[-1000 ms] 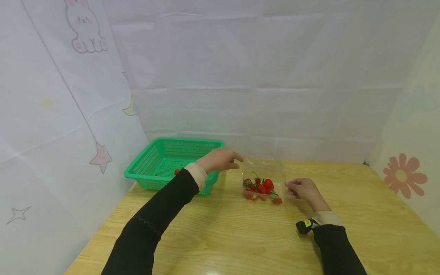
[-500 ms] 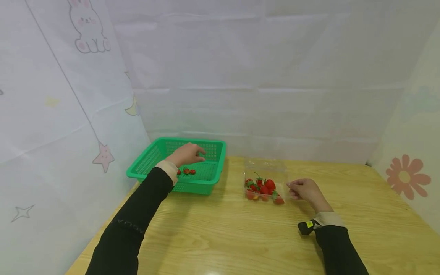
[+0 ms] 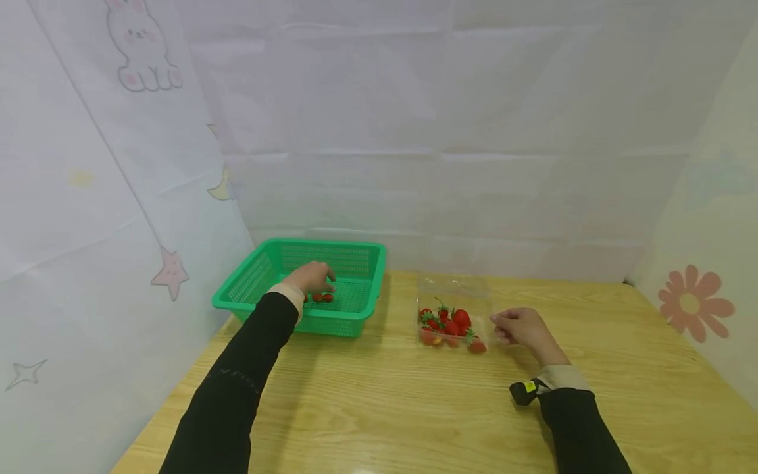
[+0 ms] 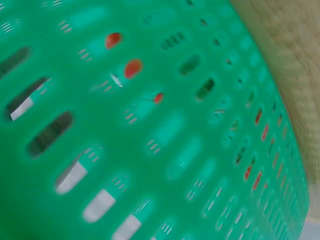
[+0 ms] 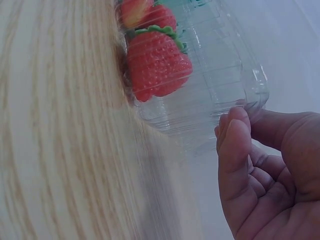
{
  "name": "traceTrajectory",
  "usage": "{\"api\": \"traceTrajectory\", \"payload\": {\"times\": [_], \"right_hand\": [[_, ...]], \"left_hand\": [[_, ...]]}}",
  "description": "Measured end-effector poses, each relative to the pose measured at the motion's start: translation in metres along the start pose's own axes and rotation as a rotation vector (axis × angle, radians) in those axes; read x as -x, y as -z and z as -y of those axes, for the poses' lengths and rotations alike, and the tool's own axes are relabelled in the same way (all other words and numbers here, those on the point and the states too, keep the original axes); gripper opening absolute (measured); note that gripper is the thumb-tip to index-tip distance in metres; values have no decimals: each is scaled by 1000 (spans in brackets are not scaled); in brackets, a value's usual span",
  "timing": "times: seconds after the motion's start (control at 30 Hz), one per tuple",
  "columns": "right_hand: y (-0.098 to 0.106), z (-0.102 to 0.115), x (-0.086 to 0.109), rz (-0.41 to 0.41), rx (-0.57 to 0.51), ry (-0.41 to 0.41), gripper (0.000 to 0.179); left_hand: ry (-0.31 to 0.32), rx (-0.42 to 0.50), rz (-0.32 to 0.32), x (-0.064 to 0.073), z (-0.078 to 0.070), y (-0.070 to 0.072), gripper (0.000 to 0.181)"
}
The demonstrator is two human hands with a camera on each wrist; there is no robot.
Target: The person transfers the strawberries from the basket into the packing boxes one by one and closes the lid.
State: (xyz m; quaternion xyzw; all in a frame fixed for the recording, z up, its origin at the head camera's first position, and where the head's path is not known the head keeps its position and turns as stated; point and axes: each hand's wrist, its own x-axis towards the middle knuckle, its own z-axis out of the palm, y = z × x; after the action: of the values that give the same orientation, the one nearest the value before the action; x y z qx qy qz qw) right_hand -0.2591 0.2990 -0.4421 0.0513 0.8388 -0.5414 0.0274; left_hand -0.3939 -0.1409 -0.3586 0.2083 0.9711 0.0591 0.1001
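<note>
Inside the green plastic basket (image 3: 324, 242), my left hand (image 3: 312, 277) reaches down with loosely bent fingers over several strawberries (image 3: 328, 298). Its fingertips are partly hidden by the hand in the head view. Only the slotted basket wall (image 4: 165, 112), with bits of red behind it, fills the left wrist view. My right hand (image 3: 524, 328) pinches the right rim of a clear plastic clamshell box (image 5: 212, 75) between thumb and fingers. Several red strawberries (image 3: 461, 318) with green caps lie in that box, and its transparent lid (image 3: 453, 284) stands raised at the back.
Both containers rest on a light wooden table (image 3: 379, 408), the basket left of the box. White sheets (image 3: 450, 131) with printed figures close off the back and both sides. A small black camera (image 3: 524, 392) is strapped to my right wrist.
My left hand has moved left from beside the clamshell box to above the basket, then lowered into it towards the strawberries. The right hand keeps its pinch on the box rim.
</note>
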Motion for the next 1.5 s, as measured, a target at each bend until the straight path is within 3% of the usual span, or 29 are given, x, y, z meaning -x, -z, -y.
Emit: {"api": "traceTrajectory", "payload": {"times": [0.23,0.93,1.3,1.5], "right_hand": [[-1,0,-1,8,-7,2,40],[2,-1,4,11,-3,9,41],[0,-2,1,-8,-3,-3,39],[-3,-1,0,-4,2,-9,38]], "left_hand": [[31,-8,92,-9,6,-15,41],[10,-59,205,-9,1,-27,34],[3,-30,175,-2,-2,-26,28],[1,-35,121,-10,5,-29,13]]}}
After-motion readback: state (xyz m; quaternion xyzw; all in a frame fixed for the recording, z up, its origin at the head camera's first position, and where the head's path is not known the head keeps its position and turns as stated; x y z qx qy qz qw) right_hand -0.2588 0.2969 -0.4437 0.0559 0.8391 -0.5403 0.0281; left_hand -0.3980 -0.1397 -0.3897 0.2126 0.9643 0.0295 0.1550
